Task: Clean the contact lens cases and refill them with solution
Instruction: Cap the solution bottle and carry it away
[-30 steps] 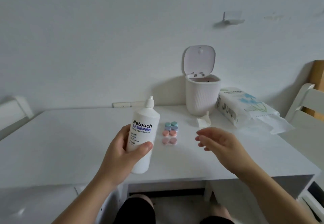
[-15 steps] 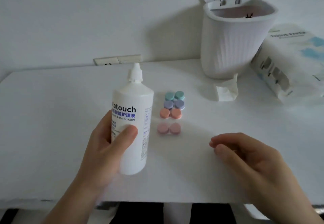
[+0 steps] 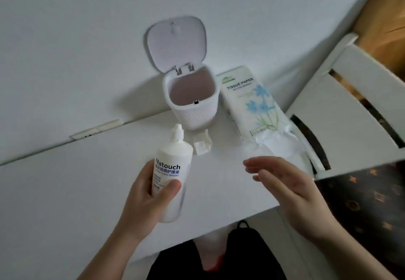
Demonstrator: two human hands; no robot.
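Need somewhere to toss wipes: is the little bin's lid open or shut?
Open. The bin has its lid hinged up and back, and its inside shows.

Soft, even daylight — faint shadow left of the bin [image 3: 192, 102], slight motion blur, wide-angle tilt.

My left hand [image 3: 151, 198] sits low in the centre of the frame, thumb and fingers curled round the white bottle [image 3: 173, 170], forearm running down to the bottom edge. My right hand [image 3: 291, 189] hovers right of centre, fingers straight and together, pointing left, holding nothing.
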